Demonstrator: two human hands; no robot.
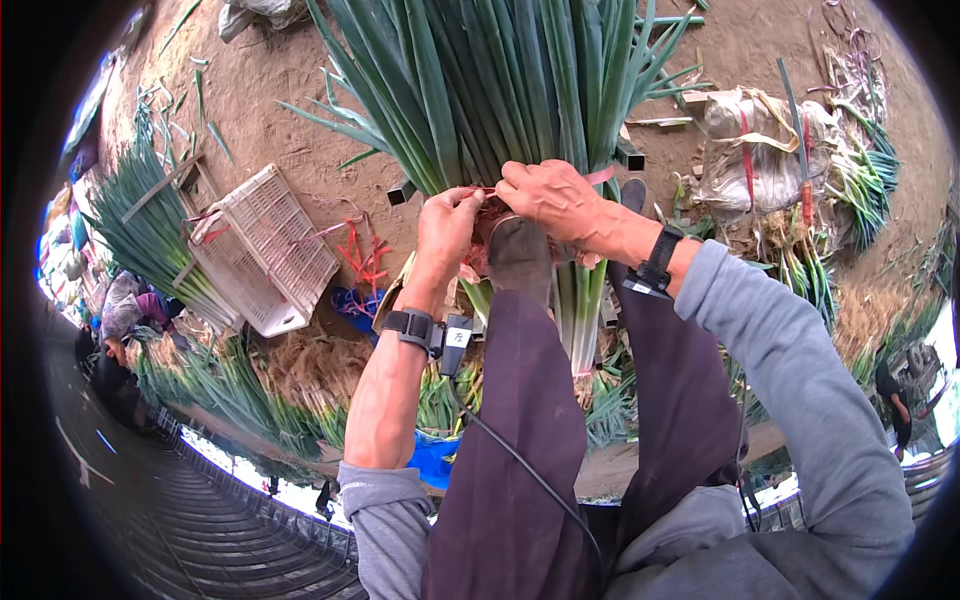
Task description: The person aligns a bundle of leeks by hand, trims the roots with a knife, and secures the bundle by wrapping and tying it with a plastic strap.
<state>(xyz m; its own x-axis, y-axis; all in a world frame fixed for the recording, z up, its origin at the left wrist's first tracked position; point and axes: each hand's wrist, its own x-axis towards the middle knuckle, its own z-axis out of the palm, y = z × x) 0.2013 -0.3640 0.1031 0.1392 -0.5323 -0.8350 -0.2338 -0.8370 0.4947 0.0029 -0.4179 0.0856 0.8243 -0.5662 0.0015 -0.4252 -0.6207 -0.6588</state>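
Note:
A large bundle of green onions point(480, 100) lies before me, its dark green leaves fanning away and its pale stalks point(580, 315) pointing back toward me. My shoe point(520, 255) rests on or just above the bundle, between my arms. A pink tie point(600, 177) runs across the bundle on the right side. My left hand point(445, 235) is closed, pinching a thin red-pink end of the tie. Close beside it, my right hand point(550, 205) is also closed at the tie, its fingertips partly hidden. Both hands meet over the middle of the bundle.
At left a pale plastic crate point(265, 250) leans by more green onions point(150, 220). Red strings point(365, 255) lie near it. A wrapped bale point(745, 150) and a long blade with an orange handle point(806, 200) are at right. Another person point(130, 305) is far left.

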